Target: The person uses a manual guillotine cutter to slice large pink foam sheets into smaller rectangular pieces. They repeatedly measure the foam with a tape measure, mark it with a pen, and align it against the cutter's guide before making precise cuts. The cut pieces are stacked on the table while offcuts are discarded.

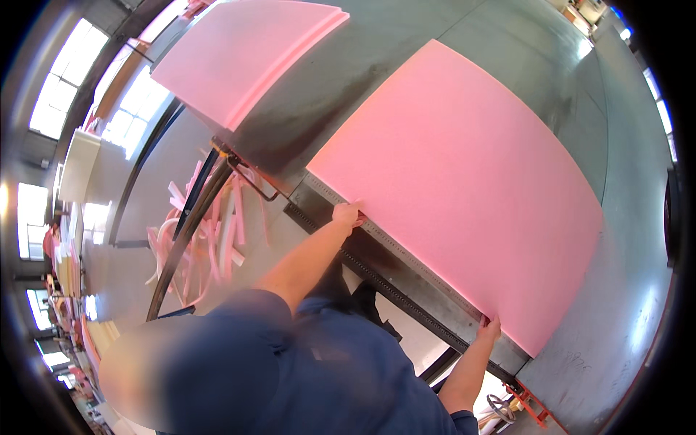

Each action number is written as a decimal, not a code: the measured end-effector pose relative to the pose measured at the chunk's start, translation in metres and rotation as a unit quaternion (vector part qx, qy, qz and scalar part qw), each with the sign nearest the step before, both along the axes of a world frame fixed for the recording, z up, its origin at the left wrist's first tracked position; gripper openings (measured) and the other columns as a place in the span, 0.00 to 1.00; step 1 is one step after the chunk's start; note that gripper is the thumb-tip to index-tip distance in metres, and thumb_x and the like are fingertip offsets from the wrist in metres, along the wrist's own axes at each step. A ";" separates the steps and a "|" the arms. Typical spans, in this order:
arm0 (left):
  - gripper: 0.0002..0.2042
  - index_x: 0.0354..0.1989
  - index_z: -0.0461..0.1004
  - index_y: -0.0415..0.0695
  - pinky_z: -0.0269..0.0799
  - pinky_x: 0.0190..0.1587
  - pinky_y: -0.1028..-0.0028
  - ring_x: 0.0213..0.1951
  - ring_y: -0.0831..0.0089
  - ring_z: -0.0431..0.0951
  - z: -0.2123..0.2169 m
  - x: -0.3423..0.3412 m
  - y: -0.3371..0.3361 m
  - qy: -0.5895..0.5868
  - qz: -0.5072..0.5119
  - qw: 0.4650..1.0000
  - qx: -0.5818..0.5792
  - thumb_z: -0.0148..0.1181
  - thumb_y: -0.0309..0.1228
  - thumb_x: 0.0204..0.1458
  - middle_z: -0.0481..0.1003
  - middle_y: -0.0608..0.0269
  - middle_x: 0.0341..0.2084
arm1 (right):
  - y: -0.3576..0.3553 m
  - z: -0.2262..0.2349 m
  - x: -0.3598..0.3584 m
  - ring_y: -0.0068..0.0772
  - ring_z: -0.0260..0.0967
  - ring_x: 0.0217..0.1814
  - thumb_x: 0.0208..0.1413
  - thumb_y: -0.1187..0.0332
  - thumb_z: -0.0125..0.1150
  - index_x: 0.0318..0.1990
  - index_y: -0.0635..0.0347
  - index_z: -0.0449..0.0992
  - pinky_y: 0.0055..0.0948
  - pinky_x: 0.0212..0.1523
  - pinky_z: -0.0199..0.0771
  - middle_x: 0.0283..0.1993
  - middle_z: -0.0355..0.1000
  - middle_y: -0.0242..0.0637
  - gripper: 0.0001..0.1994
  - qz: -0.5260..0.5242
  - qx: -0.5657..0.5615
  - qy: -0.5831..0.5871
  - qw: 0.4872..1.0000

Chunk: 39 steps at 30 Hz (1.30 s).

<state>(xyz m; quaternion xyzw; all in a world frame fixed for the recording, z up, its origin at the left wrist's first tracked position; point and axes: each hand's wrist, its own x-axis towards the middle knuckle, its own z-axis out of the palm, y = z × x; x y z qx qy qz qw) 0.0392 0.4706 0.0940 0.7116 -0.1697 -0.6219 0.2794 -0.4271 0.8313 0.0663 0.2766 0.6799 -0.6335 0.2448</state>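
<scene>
Foam sheet [464, 188], wide and pink, is lying flat on the large grey desk [391, 43], close to the border where the person is standing. Its long axis is running from the upper left of the view toward the lower right, following this border, while its shorter sides are going away from the person, toward the upper right. One far corner is pointing to the top of the view, and one near corner is pointing down, a little beyond the right hand [491, 328].

The left hand [348, 214] is pinching the near long edge, nearer to the left corner. It is almost closed, with the thumb resting on top and the other fingers curling at the edge. The right hand is pinching the same edge farther along, also with a narrow opening and its thumb lying above; some of its fingers are hiding from the view.

A narrow metal strip [424, 269] with small marks is running along this edge, just beside it. At the upper left, a stack of pink sheets [239, 54] is lying on the desk, well apart from the held one. On the floor [272, 250] to the left, pink and whitish strips [216, 228] are lying in a loose, tangled heap.
</scene>
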 end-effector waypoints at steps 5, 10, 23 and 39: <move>0.11 0.32 0.77 0.42 0.69 0.20 0.70 0.22 0.69 0.74 0.001 -0.030 -0.002 0.067 0.065 0.995 -0.043 0.73 0.34 0.48 0.73 0.63 0.23 | 0.046 -0.048 -0.007 0.35 0.76 0.38 0.62 0.54 0.59 0.47 0.60 0.76 0.38 0.36 0.83 0.38 0.77 0.37 0.18 0.092 -0.212 0.099 0.968; 0.09 0.42 0.77 0.41 0.79 0.33 0.76 0.34 0.73 0.79 0.006 0.010 -0.003 0.026 0.060 0.991 -0.118 0.68 0.27 0.54 0.78 0.64 0.35 | -0.019 -0.041 0.011 0.31 0.71 0.25 0.57 0.59 0.67 0.44 0.65 0.75 0.33 0.21 0.70 0.31 0.75 0.39 0.18 -0.053 0.075 0.096 0.991; 0.14 0.50 0.75 0.40 0.78 0.45 0.72 0.43 0.69 0.79 -0.003 0.020 -0.047 0.174 0.008 0.979 -0.102 0.65 0.31 0.58 0.79 0.61 0.42 | -0.039 -0.002 0.029 0.30 0.72 0.29 0.58 0.65 0.66 0.41 0.66 0.75 0.28 0.23 0.76 0.35 0.74 0.39 0.13 -0.110 0.003 0.047 0.993; 0.15 0.51 0.74 0.38 0.81 0.44 0.72 0.43 0.66 0.81 0.029 0.025 -0.050 0.129 -0.041 0.982 -0.132 0.65 0.29 0.57 0.79 0.57 0.43 | -0.046 -0.037 0.025 0.45 0.78 0.39 0.49 0.57 0.72 0.40 0.67 0.75 0.40 0.40 0.76 0.38 0.78 0.47 0.21 -0.118 0.118 0.109 0.980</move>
